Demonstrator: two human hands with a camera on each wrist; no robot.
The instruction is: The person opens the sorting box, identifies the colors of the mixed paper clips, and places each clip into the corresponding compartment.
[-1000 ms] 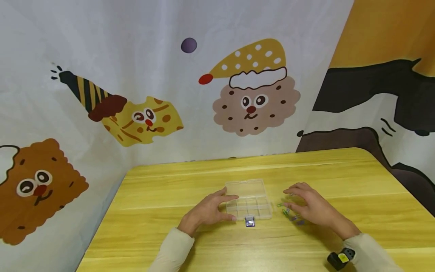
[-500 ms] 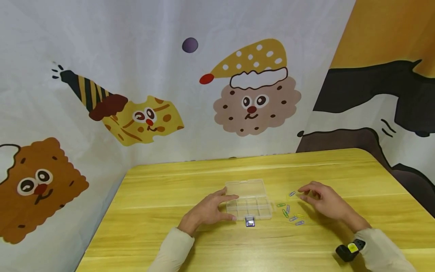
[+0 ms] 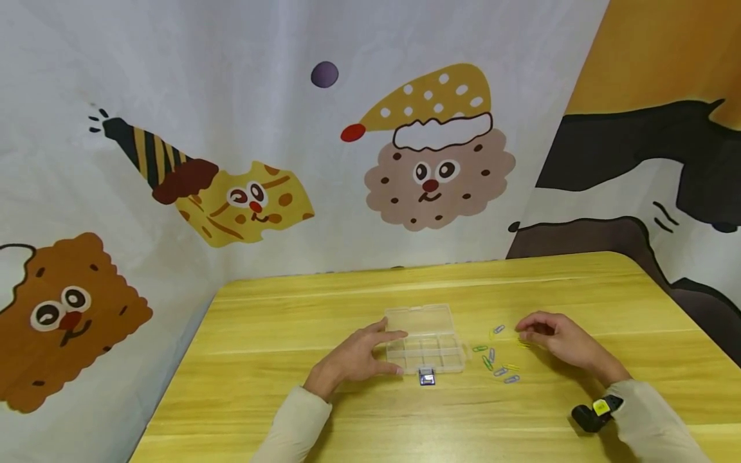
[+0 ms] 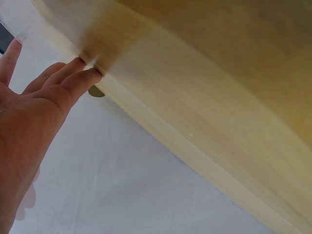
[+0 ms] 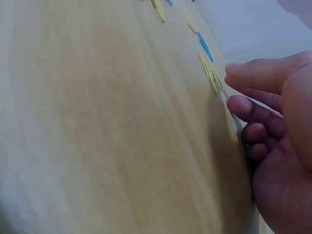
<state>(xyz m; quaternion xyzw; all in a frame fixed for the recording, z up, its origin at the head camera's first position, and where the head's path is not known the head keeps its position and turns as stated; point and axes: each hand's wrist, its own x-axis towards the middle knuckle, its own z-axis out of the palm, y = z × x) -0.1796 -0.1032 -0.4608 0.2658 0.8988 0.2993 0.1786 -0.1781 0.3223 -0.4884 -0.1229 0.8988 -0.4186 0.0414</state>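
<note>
The right hand point(image 3: 570, 341) has shifted slightly rightward; whether it grasps the yellow clip point(image 3: 523, 343) there is unclear. The left hand point(image 3: 361, 354), fingers relaxed, touches the open clear box point(image 3: 431, 352). Loose paper clips point(image 3: 487, 363) lie on the table point(image 3: 278, 334) between. Clip-handling seems underway, calling for a precise pinch.

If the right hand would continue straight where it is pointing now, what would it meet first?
Probably the yellow paper clip just ahead of the right hand; depth is unclear, so it might pass above it.
</note>
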